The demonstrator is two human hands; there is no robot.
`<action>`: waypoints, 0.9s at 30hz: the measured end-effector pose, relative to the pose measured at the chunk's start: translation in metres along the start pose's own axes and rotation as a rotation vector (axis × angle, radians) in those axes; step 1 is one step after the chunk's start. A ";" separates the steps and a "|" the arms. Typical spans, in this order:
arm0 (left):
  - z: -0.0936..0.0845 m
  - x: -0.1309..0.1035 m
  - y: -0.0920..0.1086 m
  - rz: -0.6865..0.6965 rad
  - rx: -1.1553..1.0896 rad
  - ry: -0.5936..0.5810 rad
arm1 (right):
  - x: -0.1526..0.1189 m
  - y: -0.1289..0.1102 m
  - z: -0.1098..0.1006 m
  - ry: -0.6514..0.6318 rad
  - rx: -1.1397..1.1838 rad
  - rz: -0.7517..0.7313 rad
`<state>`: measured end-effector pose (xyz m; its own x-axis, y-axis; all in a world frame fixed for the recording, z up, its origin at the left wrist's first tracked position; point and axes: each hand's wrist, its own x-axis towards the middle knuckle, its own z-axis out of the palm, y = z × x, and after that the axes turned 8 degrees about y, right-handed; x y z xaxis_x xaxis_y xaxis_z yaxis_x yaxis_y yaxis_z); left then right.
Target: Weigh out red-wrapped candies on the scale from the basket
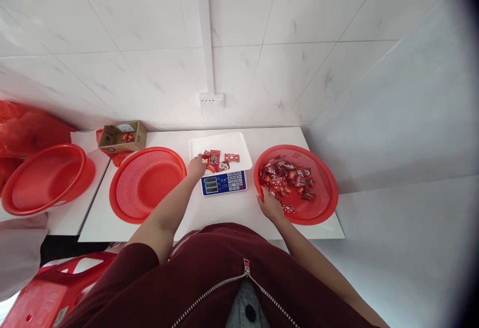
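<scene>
My left hand (197, 166) is at the left edge of a white tray (196, 144), its fingers closed at a small red wrapped candy (205, 160). Several other red candy packets lie close together in the tray, one of them a dotted packet (232, 158). The tray rests on a blue digital scale (223, 183), whose keypad and display face me. On the right, my right hand (271, 205) grips the near-left rim of a red plastic basket (325, 203). A loose heap of red candy packets (288, 173) fills part of that basket.
Left of the scale stands a second red basket (119, 188), with no packets visible in it. Behind it is a cardboard box (108, 138) holding a few packets. Further left are another red basket (45, 178) and red bags (30, 128). A tiled wall with a socket (211, 100) backs the table.
</scene>
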<state>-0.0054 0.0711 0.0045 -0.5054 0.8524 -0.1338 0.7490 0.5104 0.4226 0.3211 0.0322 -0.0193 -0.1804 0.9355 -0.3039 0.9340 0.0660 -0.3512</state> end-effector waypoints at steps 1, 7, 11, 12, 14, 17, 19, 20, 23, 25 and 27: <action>0.001 0.002 0.001 -0.014 -0.013 0.001 | 0.000 0.000 -0.001 -0.004 -0.001 0.002; -0.019 -0.006 -0.013 -0.116 -0.119 0.138 | -0.001 -0.002 -0.004 -0.022 -0.013 0.008; -0.055 -0.032 -0.049 -0.167 -0.148 0.305 | -0.002 -0.002 -0.003 -0.006 -0.007 -0.004; -0.063 -0.039 -0.058 -0.186 -0.140 0.348 | -0.002 -0.002 -0.003 -0.003 -0.005 -0.008; -0.073 -0.052 -0.070 -0.173 -0.084 0.432 | -0.002 -0.001 -0.002 -0.002 -0.005 -0.007; -0.066 -0.061 -0.065 0.063 0.050 0.412 | -0.002 -0.002 -0.002 0.002 -0.016 0.001; -0.047 -0.059 -0.048 0.242 0.088 0.291 | -0.002 -0.003 -0.002 0.000 -0.023 0.003; -0.036 -0.057 -0.037 0.300 0.088 0.228 | -0.002 -0.004 -0.002 -0.002 -0.026 0.004; -0.005 -0.044 -0.008 0.426 0.110 0.073 | -0.002 -0.004 -0.003 -0.007 -0.034 0.017; 0.007 -0.035 0.003 0.445 0.141 0.013 | -0.002 -0.003 -0.005 -0.008 -0.033 0.021; 0.011 -0.027 0.007 0.440 0.174 -0.028 | -0.002 -0.001 -0.006 -0.013 -0.027 0.016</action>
<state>0.0181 0.0534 0.0014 -0.1139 0.9935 -0.0011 0.9511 0.1094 0.2888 0.3220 0.0322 -0.0129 -0.1687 0.9320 -0.3208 0.9448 0.0603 -0.3220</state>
